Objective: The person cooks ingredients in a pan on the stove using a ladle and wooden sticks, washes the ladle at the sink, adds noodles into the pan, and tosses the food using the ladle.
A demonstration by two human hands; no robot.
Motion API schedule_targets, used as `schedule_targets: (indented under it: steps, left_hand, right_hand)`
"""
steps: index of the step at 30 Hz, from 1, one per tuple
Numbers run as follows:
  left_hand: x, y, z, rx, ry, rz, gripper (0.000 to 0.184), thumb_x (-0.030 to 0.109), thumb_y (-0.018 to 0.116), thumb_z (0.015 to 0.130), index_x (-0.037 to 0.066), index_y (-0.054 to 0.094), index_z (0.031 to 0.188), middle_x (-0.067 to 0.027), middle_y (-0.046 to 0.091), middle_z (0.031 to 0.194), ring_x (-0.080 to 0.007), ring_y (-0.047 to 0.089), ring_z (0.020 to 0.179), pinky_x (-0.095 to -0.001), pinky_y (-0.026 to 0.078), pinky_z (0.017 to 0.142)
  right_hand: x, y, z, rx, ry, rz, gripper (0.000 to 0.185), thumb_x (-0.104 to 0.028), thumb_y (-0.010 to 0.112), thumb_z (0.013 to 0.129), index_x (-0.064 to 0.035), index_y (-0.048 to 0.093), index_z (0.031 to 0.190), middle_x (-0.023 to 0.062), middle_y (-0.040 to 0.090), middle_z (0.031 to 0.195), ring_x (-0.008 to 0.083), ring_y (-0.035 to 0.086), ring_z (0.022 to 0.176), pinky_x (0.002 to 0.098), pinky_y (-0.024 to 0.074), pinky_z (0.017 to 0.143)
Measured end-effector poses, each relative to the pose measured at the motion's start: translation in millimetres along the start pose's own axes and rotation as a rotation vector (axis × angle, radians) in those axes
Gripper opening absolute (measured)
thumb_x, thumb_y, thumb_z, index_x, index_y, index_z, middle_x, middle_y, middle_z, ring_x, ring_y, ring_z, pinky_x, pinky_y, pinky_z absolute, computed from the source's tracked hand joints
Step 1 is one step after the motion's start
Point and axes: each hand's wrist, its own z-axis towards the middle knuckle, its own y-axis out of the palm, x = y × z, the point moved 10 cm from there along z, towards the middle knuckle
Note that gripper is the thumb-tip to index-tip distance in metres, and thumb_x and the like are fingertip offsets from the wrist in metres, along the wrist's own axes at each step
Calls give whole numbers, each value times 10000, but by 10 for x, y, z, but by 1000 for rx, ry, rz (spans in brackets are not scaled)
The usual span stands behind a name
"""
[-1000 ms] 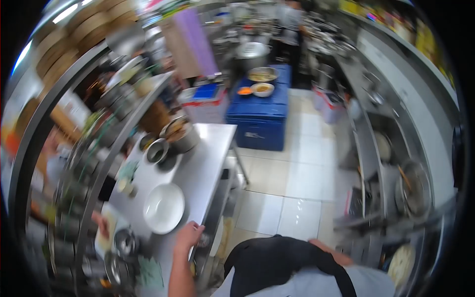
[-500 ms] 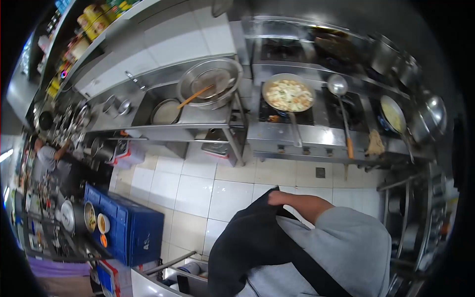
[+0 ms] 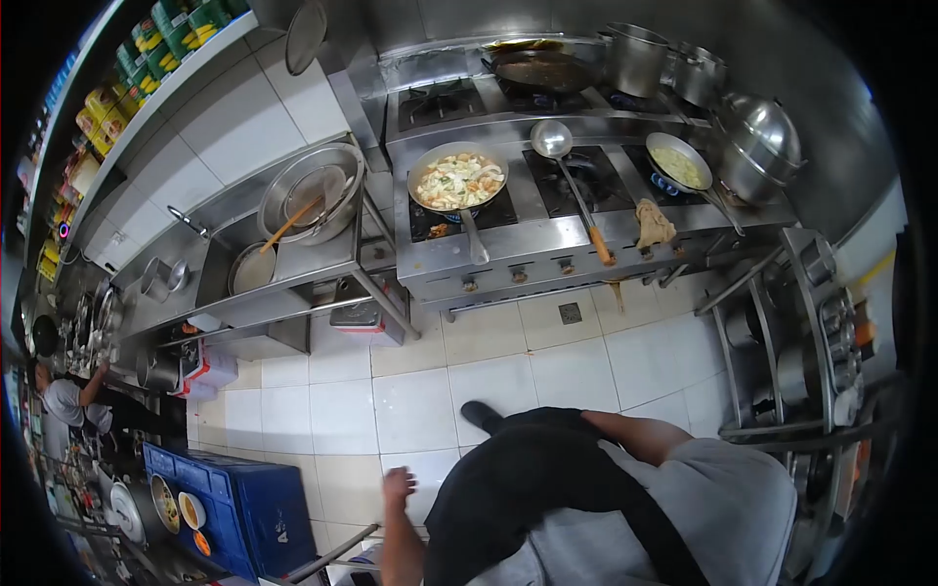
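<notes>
Hanging near black apron (image 3: 508,479), left hand (image 3: 398,484), fingers loosely curled, right hand hidden

Steel stove (image 3: 547,234) ahead of you: filled frying pan (image 3: 457,186) front left, ladle (image 3: 552,140) mid-front, tan cloth (image 3: 654,224) at front edge, smaller pan (image 3: 679,166) right; dark wok (image 3: 543,72), two pots (image 3: 636,61) behind.

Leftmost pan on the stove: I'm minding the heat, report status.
Left hand empty, off the stove; right hand out of sight. Round metal pan holds chopped food. Wooden-handled steel ladle alongside.
</notes>
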Motion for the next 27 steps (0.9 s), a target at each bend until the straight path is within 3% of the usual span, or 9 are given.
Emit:
schedule_targets:
  steps: [2,4,11,13,14,18,19,22,27]
  left_hand:
    - [-260,672,30,-266,4,220,238,252,519,912,63,548,1054,-113,623,857,-210,615,666,-351,498,526]
    - [-287,1188,-133,-484,208,789,228,242,518,910,55,578,1027,-120,641,875,-205,625,678,-359,504,568]
    - [239,1568,69,-612,774,1722,234,197,539,884,31,658,1000,-121,694,890,-205,657,708,-388,537,647]
    - [191,1064,455,-309,-208,618,224,141,509,910,21,621,1062,-115,673,925,-242,658,697,-377,543,507]
    - [304,1044,575,-272,-273,591,237,137,484,924,8,607,1080,-129,664,961,-233,657,683,-374,544,504]
    - [1459,1590,754,-343,363,918,158,147,551,870,3,615,860,-104,642,748,-187,611,560,-324,487,421]
    - [1704,1624,572,-63,83,343,134,131,555,867,8,595,833,-100,625,722,-172,590,538,-299,463,413]
    - [2189,2258,265,-107,259,377,176,178,558,887,8,582,853,-86,615,727,-143,585,594,-281,473,503]
    - [2578,2985,-173,-334,457,1115,345,335,564,875,6,637,951,-140,675,852,-258,646,788,-351,505,739]
  right_hand:
    - [-315,-271,-17,658,-457,-891,296,-300,661,732,-27,691,845,150,673,772,214,626,702,422,494,620]
    - [-402,-356,-259,738,-448,-1084,299,-298,668,732,-21,702,838,179,678,789,272,652,654,401,510,611]
    - [-571,-1387,-406,878,-327,-908,316,-304,599,749,-1,689,739,201,641,670,259,642,546,396,529,566]
    - [-892,-1435,-488,850,-470,-1092,313,-292,585,754,2,678,701,210,638,657,277,639,536,403,534,570]
    - [-1073,-1365,-756,878,-389,-917,296,-273,568,763,-4,666,688,211,646,698,314,645,610,424,531,620]
    - [-1797,-1485,-1994,1466,-845,-775,254,-223,507,856,-3,634,848,231,638,897,416,595,888,484,481,792]
    - [-1976,-1542,-2608,1726,-927,-558,273,-243,503,893,-3,633,876,233,637,882,417,596,887,469,476,813]
    - [-2224,-2151,-3813,2053,-1039,-173,252,-226,543,885,5,627,937,205,640,885,350,597,884,409,475,805]
    - [-2571,-4015,-4211,1902,-1142,-307,242,-176,606,835,26,620,968,119,649,805,193,611,776,327,496,713]
